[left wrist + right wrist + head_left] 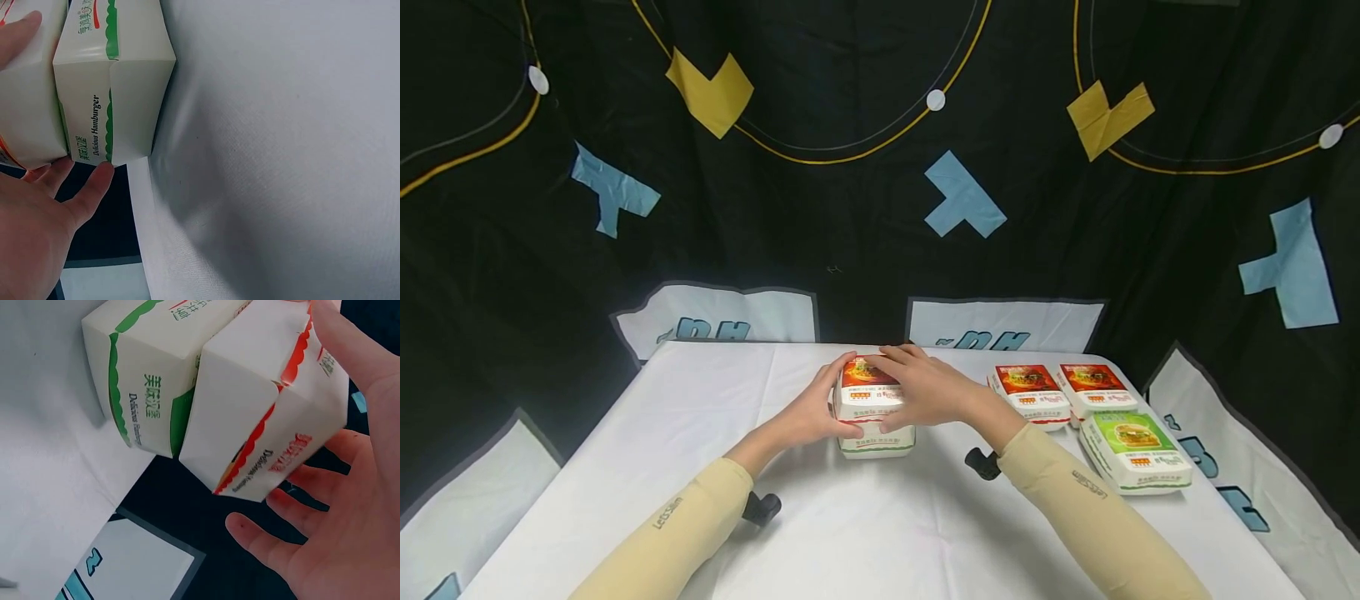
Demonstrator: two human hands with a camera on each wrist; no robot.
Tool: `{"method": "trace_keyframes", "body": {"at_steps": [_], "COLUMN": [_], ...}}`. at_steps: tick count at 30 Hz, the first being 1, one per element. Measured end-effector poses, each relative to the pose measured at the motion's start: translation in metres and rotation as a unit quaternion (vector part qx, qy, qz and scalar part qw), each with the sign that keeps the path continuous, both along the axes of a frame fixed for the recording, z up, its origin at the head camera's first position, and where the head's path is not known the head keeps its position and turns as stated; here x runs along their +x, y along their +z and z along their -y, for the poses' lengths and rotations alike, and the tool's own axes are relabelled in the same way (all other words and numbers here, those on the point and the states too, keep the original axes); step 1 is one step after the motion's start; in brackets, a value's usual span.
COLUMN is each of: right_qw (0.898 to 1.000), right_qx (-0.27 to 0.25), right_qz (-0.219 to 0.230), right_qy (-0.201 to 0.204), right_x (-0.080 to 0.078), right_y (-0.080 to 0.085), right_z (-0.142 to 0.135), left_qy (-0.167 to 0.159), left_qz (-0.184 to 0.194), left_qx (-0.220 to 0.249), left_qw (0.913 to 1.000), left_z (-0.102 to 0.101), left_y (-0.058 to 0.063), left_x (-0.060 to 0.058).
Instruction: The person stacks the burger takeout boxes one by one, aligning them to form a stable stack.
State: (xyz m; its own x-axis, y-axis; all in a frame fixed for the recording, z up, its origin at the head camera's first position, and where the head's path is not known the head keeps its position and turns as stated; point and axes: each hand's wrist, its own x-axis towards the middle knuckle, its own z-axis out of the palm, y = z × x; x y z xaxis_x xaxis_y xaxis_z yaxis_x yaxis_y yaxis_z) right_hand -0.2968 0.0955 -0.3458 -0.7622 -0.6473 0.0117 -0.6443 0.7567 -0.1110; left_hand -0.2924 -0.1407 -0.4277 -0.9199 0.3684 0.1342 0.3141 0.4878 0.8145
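A red-topped burger box [868, 392] sits over a green-trimmed burger box [877, 442] at the table's middle, one stacked on the other. My left hand [817, 408] grips the red box from the left, thumb at its front. In the left wrist view, some left fingers [94, 190] reach the far side of the green-trimmed box [134, 94]. From the right, my right hand [931, 388] holds the red box, thumb in front and fingers over the top and far side. The right wrist view shows the red-trimmed box [250, 412] tilted against the lower one, some right fingers spread apart behind it.
Two more red-topped boxes [1030, 392] [1093, 387] stand at the table's right, with a green-topped burger box [1135, 450] in front of them. White cloth covers the table [700, 400]. A black curtain [850, 217] hangs behind its back edge.
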Motion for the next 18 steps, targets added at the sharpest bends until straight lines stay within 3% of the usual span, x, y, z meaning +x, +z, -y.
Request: {"method": "trace_keyframes", "body": {"at_steps": [18], "right_qw": [0.999], "right_qx": [-0.039], "right_qz": [-0.001], "right_qy": [-0.03], "right_x": [0.014], "right_y": [0.003], "right_z": [-0.042], "left_qy": [-0.001], "left_qz": [0.009], "left_qx": [0.018], "left_qw": [0.9998], "left_z": [-0.002], "left_y": [0.0], "left_x": [-0.002]}}
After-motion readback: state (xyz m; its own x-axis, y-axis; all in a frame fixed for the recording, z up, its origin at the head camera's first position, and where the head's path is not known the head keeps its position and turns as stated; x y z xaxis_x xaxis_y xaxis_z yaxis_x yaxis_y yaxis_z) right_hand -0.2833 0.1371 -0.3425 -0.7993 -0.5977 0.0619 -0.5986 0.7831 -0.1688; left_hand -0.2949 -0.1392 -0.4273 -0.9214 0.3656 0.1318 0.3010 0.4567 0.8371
